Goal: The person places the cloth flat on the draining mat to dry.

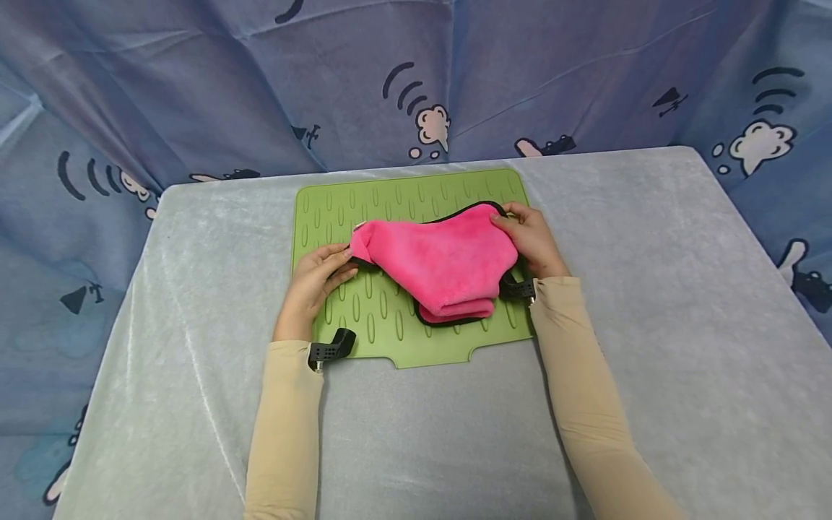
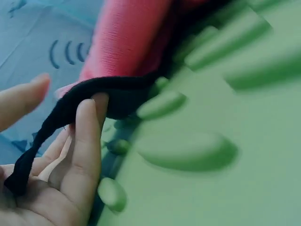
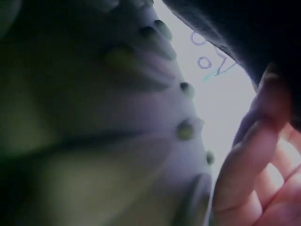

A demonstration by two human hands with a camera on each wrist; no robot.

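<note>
A plush pink cloth (image 1: 448, 263) with black edging is held up over a green ridged mat (image 1: 351, 318). It is partly folded, its lower edge doubled over. My left hand (image 1: 315, 285) holds its left corner; in the left wrist view the black edging (image 2: 108, 84) runs across the fingers and palm of that hand (image 2: 70, 179). With thumb and fingers, my right hand (image 1: 536, 238) grips the upper right corner. The right wrist view is dark and shows the fingers of this hand (image 3: 263, 165) against the cloth's shadowed underside (image 3: 235, 28).
The mat lies on a table with a pale grey velvety cover (image 1: 676, 310). Behind and at the sides hangs a blue patterned curtain (image 1: 520, 72). A black wrist camera (image 1: 333, 348) sits at the left cuff and another (image 1: 518, 287) at the right.
</note>
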